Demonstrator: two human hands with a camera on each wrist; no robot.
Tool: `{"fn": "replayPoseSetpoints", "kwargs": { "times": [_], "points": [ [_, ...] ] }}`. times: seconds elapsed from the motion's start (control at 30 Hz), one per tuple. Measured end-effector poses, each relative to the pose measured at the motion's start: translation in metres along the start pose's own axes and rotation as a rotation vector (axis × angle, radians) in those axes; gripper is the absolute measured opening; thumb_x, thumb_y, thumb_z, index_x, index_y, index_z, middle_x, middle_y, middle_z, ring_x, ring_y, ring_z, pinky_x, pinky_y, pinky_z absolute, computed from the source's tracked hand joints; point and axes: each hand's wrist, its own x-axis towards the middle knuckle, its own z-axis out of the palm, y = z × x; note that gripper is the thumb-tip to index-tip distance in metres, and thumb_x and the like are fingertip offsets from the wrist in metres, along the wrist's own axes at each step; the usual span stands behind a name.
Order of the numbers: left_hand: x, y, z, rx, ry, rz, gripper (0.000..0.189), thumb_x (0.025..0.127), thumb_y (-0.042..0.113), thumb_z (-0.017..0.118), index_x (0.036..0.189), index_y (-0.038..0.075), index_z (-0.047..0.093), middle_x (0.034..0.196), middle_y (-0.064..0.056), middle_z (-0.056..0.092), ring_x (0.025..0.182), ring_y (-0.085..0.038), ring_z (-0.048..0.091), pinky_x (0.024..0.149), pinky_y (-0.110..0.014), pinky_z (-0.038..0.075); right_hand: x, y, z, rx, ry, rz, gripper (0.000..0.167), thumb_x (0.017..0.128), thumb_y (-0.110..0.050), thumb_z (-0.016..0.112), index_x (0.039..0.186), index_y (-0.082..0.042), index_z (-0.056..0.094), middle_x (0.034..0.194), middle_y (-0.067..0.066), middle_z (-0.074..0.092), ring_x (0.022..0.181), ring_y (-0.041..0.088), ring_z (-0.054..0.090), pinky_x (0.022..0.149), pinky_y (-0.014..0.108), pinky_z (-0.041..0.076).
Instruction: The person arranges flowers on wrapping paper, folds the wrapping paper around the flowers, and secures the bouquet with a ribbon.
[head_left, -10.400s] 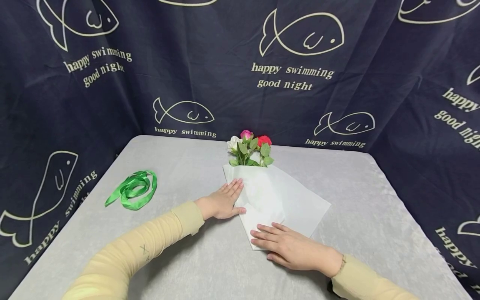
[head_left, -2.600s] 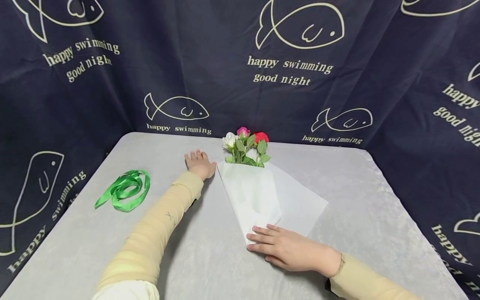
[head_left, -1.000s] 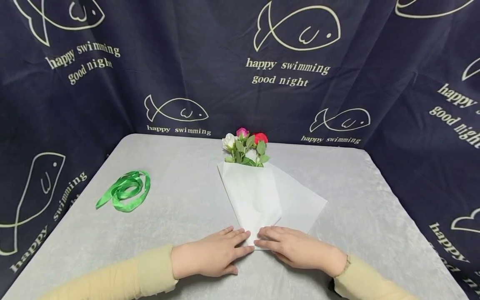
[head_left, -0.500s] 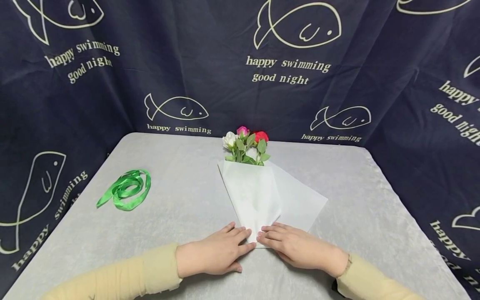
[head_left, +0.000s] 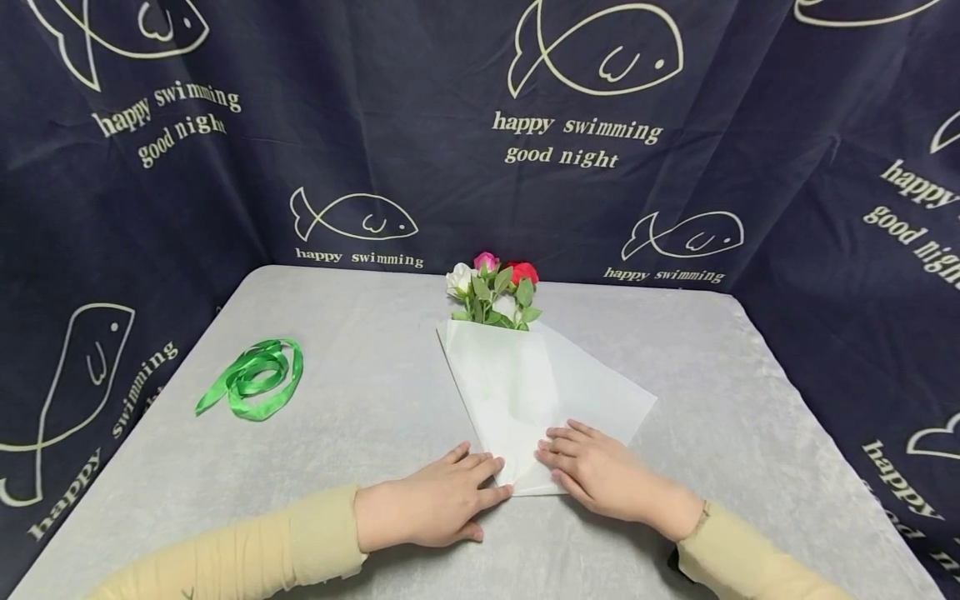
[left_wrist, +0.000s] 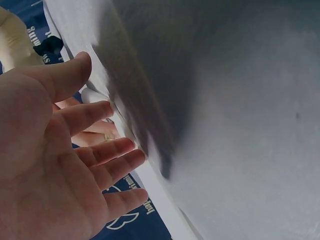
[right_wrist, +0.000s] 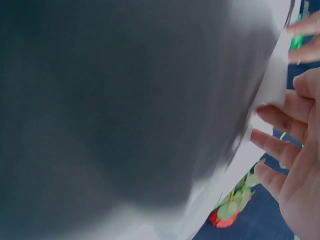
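White wrapping paper (head_left: pixel 502 375) lies on the table, its left part folded over the flower stems and a single layer spreading out to the right. From its top stick a white rose (head_left: pixel 460 280), a pink rose (head_left: pixel 487 262) and a red rose (head_left: pixel 522 272) with green leaves; the stems are hidden. My left hand (head_left: pixel 438 500) rests with extended fingers on the lower left edge, near the paper's bottom tip. The fingers of my right hand (head_left: pixel 611 473) lie flat on the lower right part. Both wrist views show the fingers spread and fairly straight.
A loosely coiled green ribbon (head_left: pixel 258 379) lies on the left of the grey cloth-covered table (head_left: pixel 360 350). A dark blue curtain (head_left: pixel 450 125) with fish drawings surrounds the table at the back and sides.
My left hand went from the paper's left edge to the table beside the flowers, then down to the bottom tip. Just now my right hand slid right and slightly up from the tip.
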Motion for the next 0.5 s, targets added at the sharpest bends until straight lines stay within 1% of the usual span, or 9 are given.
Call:
{"fn": "replayPoseSetpoints", "kwargs": {
  "times": [0.07,0.17,0.33,0.43,0.5],
  "points": [
    [0.0,0.0,0.0,0.003,0.003,0.001,0.06,0.089,0.053,0.053,0.141,0.024,0.044,0.146,-0.008,0.04,0.132,-0.023,0.04,0.106,-0.047,0.036,-0.002,0.005,-0.001,-0.004,-0.021,0.042,0.032,0.094,-0.024,0.056,0.123,-0.015,0.064,0.12,-0.001,0.065,0.121,0.022,0.054,0.104,0.048,0.038],
    [0.0,0.0,-0.001,0.005,0.002,0.003,0.059,0.089,0.052,0.053,0.141,0.024,0.045,0.145,-0.008,0.041,0.132,-0.023,0.041,0.106,-0.047,0.036,-0.005,0.01,-0.001,-0.024,-0.03,0.078,0.032,0.094,-0.026,0.054,0.123,-0.016,0.064,0.121,-0.003,0.064,0.122,0.023,0.052,0.103,0.049,0.037],
    [0.0,0.0,-0.002,-0.002,-0.013,0.001,0.059,0.09,0.052,0.053,0.142,0.025,0.044,0.146,-0.007,0.04,0.133,-0.022,0.04,0.107,-0.047,0.036,-0.009,0.021,0.001,-0.087,0.005,0.135,0.031,0.091,-0.025,0.058,0.119,-0.014,0.067,0.119,-0.001,0.066,0.119,0.025,0.053,0.101,0.049,0.038],
    [0.0,-0.001,0.0,-0.006,-0.016,0.001,0.059,0.09,0.052,0.052,0.142,0.025,0.043,0.147,-0.007,0.039,0.133,-0.022,0.039,0.107,-0.047,0.035,-0.01,0.025,0.0,-0.092,0.0,0.148,0.032,0.091,-0.025,0.059,0.12,-0.013,0.066,0.119,-0.001,0.066,0.12,0.026,0.053,0.101,0.049,0.038],
    [0.0,-0.001,0.001,-0.01,-0.012,0.004,0.059,0.091,0.052,0.052,0.142,0.025,0.043,0.147,-0.007,0.039,0.133,-0.022,0.039,0.107,-0.047,0.035,-0.011,0.026,-0.002,-0.067,-0.007,0.14,0.032,0.092,-0.024,0.059,0.121,-0.012,0.066,0.12,0.001,0.066,0.12,0.026,0.053,0.101,0.048,0.039]
  ]
}}
